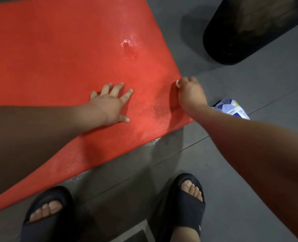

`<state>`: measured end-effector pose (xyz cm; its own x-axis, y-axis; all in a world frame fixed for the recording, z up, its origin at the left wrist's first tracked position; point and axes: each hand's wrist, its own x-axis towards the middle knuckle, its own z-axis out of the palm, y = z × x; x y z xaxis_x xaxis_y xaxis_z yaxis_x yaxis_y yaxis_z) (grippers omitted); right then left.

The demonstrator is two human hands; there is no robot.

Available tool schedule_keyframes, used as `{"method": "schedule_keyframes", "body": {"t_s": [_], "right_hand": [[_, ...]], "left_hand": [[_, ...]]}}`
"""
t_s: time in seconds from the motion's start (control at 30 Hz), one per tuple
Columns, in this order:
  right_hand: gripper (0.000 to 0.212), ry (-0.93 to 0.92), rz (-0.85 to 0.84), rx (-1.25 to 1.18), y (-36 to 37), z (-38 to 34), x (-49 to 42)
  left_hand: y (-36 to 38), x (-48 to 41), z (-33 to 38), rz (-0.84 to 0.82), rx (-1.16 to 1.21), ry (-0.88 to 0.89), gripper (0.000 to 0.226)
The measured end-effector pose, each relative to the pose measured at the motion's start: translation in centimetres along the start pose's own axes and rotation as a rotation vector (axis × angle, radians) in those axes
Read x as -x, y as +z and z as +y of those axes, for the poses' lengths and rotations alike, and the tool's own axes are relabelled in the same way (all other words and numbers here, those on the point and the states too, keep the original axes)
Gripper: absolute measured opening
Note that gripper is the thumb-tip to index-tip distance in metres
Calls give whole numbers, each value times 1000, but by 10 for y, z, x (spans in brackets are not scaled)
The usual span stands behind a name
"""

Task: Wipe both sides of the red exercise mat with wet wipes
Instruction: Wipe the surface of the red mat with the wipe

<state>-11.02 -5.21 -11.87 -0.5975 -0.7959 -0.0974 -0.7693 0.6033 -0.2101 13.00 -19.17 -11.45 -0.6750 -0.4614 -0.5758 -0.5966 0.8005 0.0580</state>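
Your left slide (47, 212) and right slide (186, 203) stand on the grey floor (162, 154), close to the near edge of the red exercise mat (49, 58), where a damp glint shows; step carelessly and you may slip. Your left hand (110, 105) lies flat on the mat with its fingers spread and released. The surface shines wet up to the puddled patch (130, 47), so a leaning palm could skid. Your right hand (190, 95) is curled at the mat's right edge and seems to pinch it, thumb on top; whether a wipe is tucked inside, you cannot tell. Lift that edge while the left hand presses and the foam may crease. The wipes pack (232, 109) lies just beside the edge, and a turning mat could sweep over it.
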Motion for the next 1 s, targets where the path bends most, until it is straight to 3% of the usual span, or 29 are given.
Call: {"method": "schedule_keyframes", "body": {"t_s": [0.07,0.13,0.27,0.33,0.43,0.57,0.7,0.77,0.87,1.0], "right_hand": [[22,51,10,7,2,-13,-4],[25,-23,-42,-28,7,-37,8],[22,-496,-209,-142,18,-66,50],[21,-580,-188,-55,16,-60,42],[31,-434,-21,80,9,-42,15],[31,-156,113,79,10,-28,-25],[29,-123,157,-3,19,-27,-38],[24,-223,106,-62,21,-30,-27],[23,-512,6,-131,18,-25,-2],[21,-776,-41,-97,16,-10,4]], "left_hand": [[-1,1,1,-2,9,1,108],[-2,2,1,-11,16,1,108],[-2,2,0,-6,19,0,108],[-1,3,-1,-1,20,17,108],[-5,0,-5,61,-56,81,103],[-15,-22,-16,293,-12,156,55],[-7,-47,-16,458,79,195,42],[-2,-57,-18,532,126,213,38],[-5,-81,-16,605,169,233,35],[-6,-103,-18,648,123,266,38]]}}
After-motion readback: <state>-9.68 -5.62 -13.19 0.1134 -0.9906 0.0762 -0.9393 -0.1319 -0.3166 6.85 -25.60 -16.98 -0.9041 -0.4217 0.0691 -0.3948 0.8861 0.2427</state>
